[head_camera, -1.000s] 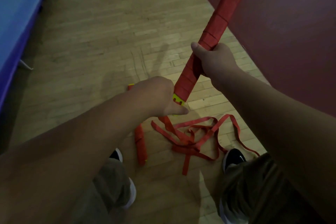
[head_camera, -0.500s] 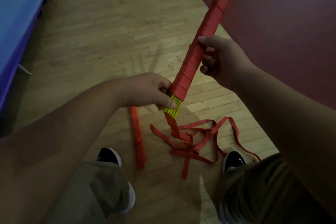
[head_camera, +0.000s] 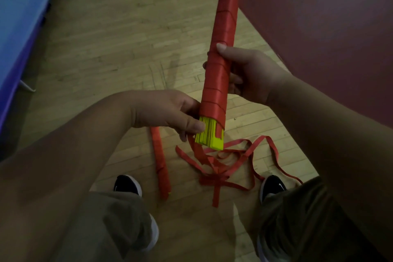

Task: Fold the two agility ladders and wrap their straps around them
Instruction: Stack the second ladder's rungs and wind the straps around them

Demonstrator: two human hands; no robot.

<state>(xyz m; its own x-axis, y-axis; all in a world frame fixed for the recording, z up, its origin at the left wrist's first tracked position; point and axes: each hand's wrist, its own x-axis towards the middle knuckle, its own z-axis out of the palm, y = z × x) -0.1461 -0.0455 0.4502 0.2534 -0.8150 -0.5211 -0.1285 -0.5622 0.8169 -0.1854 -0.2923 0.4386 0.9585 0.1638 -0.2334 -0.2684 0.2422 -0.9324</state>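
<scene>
Right hand (head_camera: pixel 248 72) grips the wrapped ladder bundle (head_camera: pixel 221 66) mid-length, thumb across the front and fingers curled behind. The bundle is held up off the wooden floor (head_camera: pixel 127 49), tilted, its top out of frame. Left hand (head_camera: pixel 168 110) pinches the bottom end, thumb pressed on the bare yellow rungs (head_camera: pixel 210 136) and fingers tucked behind. The light is dim, so it may also be holding the strap where it leaves the bundle, but I cannot tell. The loose strap (head_camera: pixel 225 166) hangs from that end into a tangled pile on the floor between the feet. The second bundle (head_camera: pixel 160 161) lies on the floor just left of the pile and looks already wrapped. Main risk: the pile crosses itself many times, so pulling more strap up could cinch a knot or drag the whole heap. One loop runs right by the right shoe (head_camera: pixel 273 187); a step on it would jerk the strap and loosen the last turns. The rungs are uncovered at the bottom, so if the thumb eases off they could slide out or fan apart. Slack in the lowest turns could let the wrap slip off the end.
</scene>
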